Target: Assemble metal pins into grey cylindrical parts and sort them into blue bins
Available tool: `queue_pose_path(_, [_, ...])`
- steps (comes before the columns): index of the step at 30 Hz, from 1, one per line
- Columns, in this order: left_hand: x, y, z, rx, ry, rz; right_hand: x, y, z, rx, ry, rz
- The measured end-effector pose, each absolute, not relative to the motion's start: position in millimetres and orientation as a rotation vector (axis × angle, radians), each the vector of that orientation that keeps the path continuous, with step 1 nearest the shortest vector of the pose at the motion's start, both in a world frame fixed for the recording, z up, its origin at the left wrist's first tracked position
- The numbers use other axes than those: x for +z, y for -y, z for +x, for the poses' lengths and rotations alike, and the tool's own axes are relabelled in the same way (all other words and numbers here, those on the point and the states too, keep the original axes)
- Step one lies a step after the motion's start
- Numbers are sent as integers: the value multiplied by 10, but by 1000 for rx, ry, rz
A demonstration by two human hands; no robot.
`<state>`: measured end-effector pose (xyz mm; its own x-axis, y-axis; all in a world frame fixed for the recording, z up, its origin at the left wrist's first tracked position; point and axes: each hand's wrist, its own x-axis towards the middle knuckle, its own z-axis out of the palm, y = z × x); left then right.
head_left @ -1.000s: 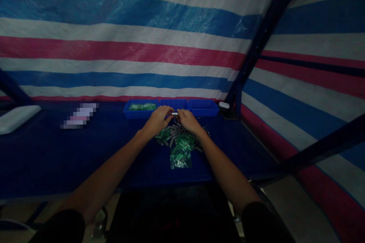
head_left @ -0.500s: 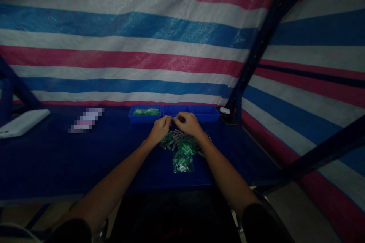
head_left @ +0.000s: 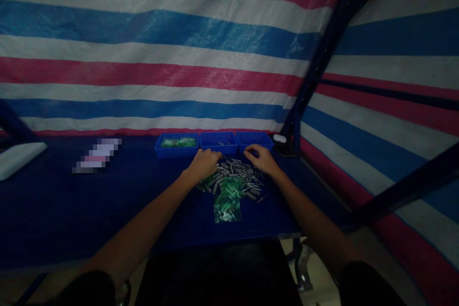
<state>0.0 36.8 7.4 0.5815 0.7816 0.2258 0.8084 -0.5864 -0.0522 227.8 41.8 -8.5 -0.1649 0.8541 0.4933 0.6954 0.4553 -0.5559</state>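
Note:
My left hand (head_left: 205, 163) is closed at the left of a loose pile, its fingertips bent over the pile's far edge. What it grips, if anything, is too small to make out. My right hand (head_left: 261, 158) is curled at the pile's far right, thumb and forefinger nearly meeting. I cannot see what is between them. Short grey cylinders (head_left: 225, 170) lie in the pile's left part. Thin metal pins (head_left: 245, 171) spread under and beside my right hand. Small clear bags with green pieces (head_left: 229, 196) lie at the near side.
Three blue trays stand along the back: the left tray (head_left: 158, 148) holds green bagged pieces, the middle tray (head_left: 211, 136) a few small pieces, beside the right tray (head_left: 247, 136). A white case (head_left: 279, 138) sits on a dark phone-like slab (head_left: 287, 151). A white object (head_left: 21, 158) lies far left.
My hands were close together over the pile. Now they are apart, the right one further right, and the metal pins between them show. The view has shifted slightly.

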Motion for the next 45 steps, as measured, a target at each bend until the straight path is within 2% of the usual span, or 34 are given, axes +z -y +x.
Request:
queue_pose_path(5, [110,-455,38,-135,1459,-2697,-323,-401,2387,197,2001,-1457])
queue_pose_path(13, [371,-545,219,175,1488,-2727,-255,-406,2235,-116,1971,-1692])
queue_pose_path(16, [402,-575,283,216,1419,-2753,-260,-381,2167,-97,2031,-1733])
queue_pose_path(23, [371,-603,280,284,1303,-2801,-261,-343,1915,169,2136,-1404])
queue_pose_path(25, [328,-568,217,192,1282,-2797,-230,-351,1897,264,2119,-1363])
queue_pose_path(28, [224,-475,72,-141,1278,-2780,-137,-356,1902,330,2170,-1343])
queue_pose_path(36, [56,-396,-235,-1062,1461,-2892,115,-349,1609,73,2265,-1089])
queue_pose_path(40, [53,-387,-230,-1260,1504,-2946,104,-324,1515,36,2221,-1117])
queue_pose_path(45, [30,-373,-183,-1310,1526,-2852,80,-246,1559,145,2102,-1181])
